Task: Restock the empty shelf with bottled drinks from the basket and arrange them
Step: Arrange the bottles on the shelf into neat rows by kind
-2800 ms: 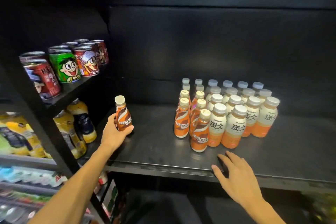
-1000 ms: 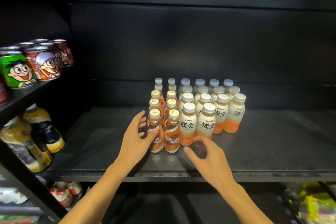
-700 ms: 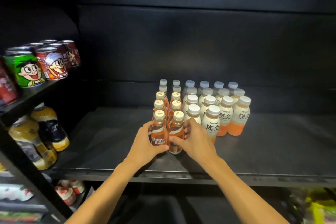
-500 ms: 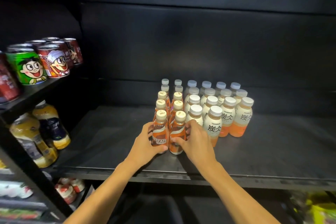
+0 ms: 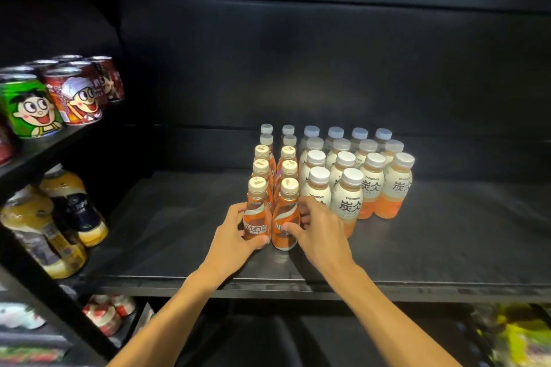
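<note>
Squaring up the front row: left hand wraps one upright coffee bottle, right hand pinches its neighbour, both touching.

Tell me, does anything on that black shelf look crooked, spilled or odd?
Nothing stands out. The orange-brown coffee bottles and cream-and-orange latte bottles stand upright in neat rows on the black shelf, with no spill. The left hand and right hand each grip a front coffee bottle.

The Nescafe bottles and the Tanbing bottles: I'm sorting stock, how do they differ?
The Nescafe bottles are slimmer, with brown-orange swirl labels and cream caps; the Tanbing bottles are wider, with cream labels over orange bases and white caps. Nescafe bottles form two columns, Tanbing bottles four. Both stand upright on the shelf.
</note>
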Tool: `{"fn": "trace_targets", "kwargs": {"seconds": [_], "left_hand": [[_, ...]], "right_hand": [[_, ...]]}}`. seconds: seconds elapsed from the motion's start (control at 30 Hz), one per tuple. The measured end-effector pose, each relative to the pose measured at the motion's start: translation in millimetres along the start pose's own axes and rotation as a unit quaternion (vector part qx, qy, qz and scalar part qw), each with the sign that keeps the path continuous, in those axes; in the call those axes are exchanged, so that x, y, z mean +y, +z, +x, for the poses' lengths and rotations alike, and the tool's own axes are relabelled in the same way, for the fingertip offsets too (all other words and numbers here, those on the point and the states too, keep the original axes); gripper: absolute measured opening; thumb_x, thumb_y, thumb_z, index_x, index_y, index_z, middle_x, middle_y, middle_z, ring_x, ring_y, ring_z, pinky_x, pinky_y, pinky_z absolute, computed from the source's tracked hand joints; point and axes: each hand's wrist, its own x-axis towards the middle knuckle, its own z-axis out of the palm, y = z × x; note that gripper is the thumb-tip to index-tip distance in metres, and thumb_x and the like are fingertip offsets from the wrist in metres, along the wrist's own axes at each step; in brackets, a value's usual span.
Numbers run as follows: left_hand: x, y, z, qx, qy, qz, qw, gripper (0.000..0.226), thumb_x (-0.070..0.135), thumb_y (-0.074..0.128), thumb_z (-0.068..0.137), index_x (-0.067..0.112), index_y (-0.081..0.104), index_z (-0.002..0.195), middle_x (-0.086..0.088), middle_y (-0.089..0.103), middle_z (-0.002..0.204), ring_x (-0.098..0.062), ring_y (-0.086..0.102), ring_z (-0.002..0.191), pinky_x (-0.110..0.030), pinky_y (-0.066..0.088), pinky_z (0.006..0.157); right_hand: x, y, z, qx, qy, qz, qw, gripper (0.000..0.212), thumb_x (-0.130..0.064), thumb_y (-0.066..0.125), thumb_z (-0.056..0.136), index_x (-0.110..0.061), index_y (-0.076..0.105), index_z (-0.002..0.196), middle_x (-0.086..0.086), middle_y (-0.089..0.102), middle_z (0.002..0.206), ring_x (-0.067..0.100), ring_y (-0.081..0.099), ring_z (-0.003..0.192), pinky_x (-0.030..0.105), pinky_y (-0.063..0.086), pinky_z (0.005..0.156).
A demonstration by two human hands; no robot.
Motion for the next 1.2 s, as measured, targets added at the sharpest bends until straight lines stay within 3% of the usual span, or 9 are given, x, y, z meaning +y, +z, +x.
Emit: {"fn": "trace_targets", "kwargs": {"seconds": [0.2, 0.37, 0.57, 0.7, 0.8, 0.9, 1.0, 1.1, 1.2], "left_hand": [[0.3, 0.5, 1.2, 0.004, -0.017, -0.007, 1.0, 0.067, 0.027, 0.084, 0.081, 0.036, 0.041, 0.131, 0.019, 0.058, 0.126, -0.002, 0.06, 0.109, -0.029, 0.044, 0.104], [0.9, -2.5, 1.7, -0.006, -0.017, -0.002, 1.0, 0.069, 0.028, 0.085, 0.08, 0.035, 0.042, 0.134, 0.023, 0.059, 0.125, 0.003, 0.061, 0.108, -0.027, 0.044, 0.104], [29.9, -10.9, -2.6, 0.009, 0.014, 0.018, 1.0, 0.077, 0.032, 0.083, 0.08, 0.04, 0.032, 0.137, 0.029, 0.048, 0.127, 0.016, 0.054, 0.103, -0.008, 0.039, 0.092], [71.5, -25.0, -0.2, 0.075, 0.072, 0.057, 0.993, 0.078, 0.038, 0.077, 0.085, 0.033, 0.032, 0.148, 0.019, 0.042, 0.146, 0.003, 0.041, 0.126, -0.024, 0.036, 0.104], [109.2, -29.0, 0.4, 0.104, 0.133, 0.121, 0.978, 0.061, 0.038, 0.072, 0.09, 0.033, 0.042, 0.143, 0.019, 0.046, 0.138, -0.001, 0.043, 0.124, -0.028, 0.039, 0.103], [140.1, -22.6, 8.3, 0.073, 0.203, 0.211, 0.953, 0.042, 0.041, 0.068, 0.091, 0.033, 0.057, 0.131, 0.012, 0.06, 0.129, -0.008, 0.052, 0.12, -0.034, 0.043, 0.102], [159.0, -5.0, 25.4, 0.024, 0.245, 0.292, 0.924, 0.038, 0.047, 0.065, 0.091, 0.029, 0.065, 0.126, 0.009, 0.07, 0.115, -0.015, 0.06, 0.111, -0.043, 0.043, 0.102], [167.1, 16.0, 43.5, -0.043, 0.233, 0.374, 0.897, 0.048, 0.054, 0.06, 0.092, 0.029, 0.058, 0.133, 0.006, 0.068, 0.115, -0.021, 0.057, 0.115, -0.043, 0.034, 0.102], [166.6, 28.3, 58.2, -0.077, 0.219, 0.426, 0.874, 0.051, 0.056, 0.06, 0.091, 0.03, 0.055, 0.135, 0.005, 0.058, 0.108, -0.024, 0.054, 0.113, -0.044, 0.034, 0.099]], "right_hand": [[1.8, 1.5, -1.0, 0.005, -0.003, 0.007, 1.0, 0.054, -0.031, 0.087, 0.08, -0.022, 0.063, 0.128, -0.006, 0.071, 0.115, 0.012, 0.067, 0.102, 0.036, 0.059, 0.089], [4.0, 2.9, -0.5, 0.004, 0.006, 0.004, 1.0, 0.056, -0.035, 0.086, 0.08, -0.023, 0.062, 0.129, -0.007, 0.071, 0.115, 0.012, 0.066, 0.103, 0.038, 0.058, 0.089], [6.6, -22.6, 4.1, -0.035, -0.017, -0.008, 0.999, 0.051, -0.047, 0.079, 0.085, -0.025, 0.062, 0.128, -0.008, 0.07, 0.115, 0.011, 0.066, 0.1, 0.033, 0.057, 0.085], [8.3, -59.3, 11.9, 0.002, -0.042, -0.045, 0.998, 0.041, -0.054, 0.073, 0.087, -0.027, 0.065, 0.117, -0.013, 0.07, 0.107, 0.009, 0.066, 0.092, 0.033, 0.056, 0.076], [15.3, -89.6, 26.8, 0.052, -0.062, -0.065, 0.995, 0.037, -0.045, 0.072, 0.091, -0.02, 0.067, 0.116, -0.007, 0.068, 0.106, 0.012, 0.062, 0.097, 0.031, 0.051, 0.078], [29.8, -113.8, 45.5, 0.075, -0.061, -0.1, 0.99, 0.045, -0.043, 0.074, 0.088, -0.017, 0.064, 0.123, -0.001, 0.065, 0.118, 0.021, 0.058, 0.113, 0.032, 0.045, 0.087], [43.2, -120.1, 57.0, 0.017, -0.018, -0.108, 0.994, 0.059, -0.05, 0.075, 0.086, -0.019, 0.057, 0.132, 0.004, 0.062, 0.126, 0.024, 0.06, 0.114, 0.036, 0.047, 0.087], [50.5, -117.7, 61.0, -0.041, 0.008, -0.063, 0.997, 0.052, -0.049, 0.074, 0.088, -0.019, 0.057, 0.127, 0.001, 0.066, 0.116, 0.022, 0.065, 0.101, 0.037, 0.05, 0.079], [57.1, -113.4, 62.8, -0.05, 0.011, -0.041, 0.998, 0.049, -0.047, 0.074, 0.088, -0.02, 0.057, 0.124, -0.004, 0.064, 0.103, 0.02, 0.064, 0.096, 0.034, 0.047, 0.075]]}}
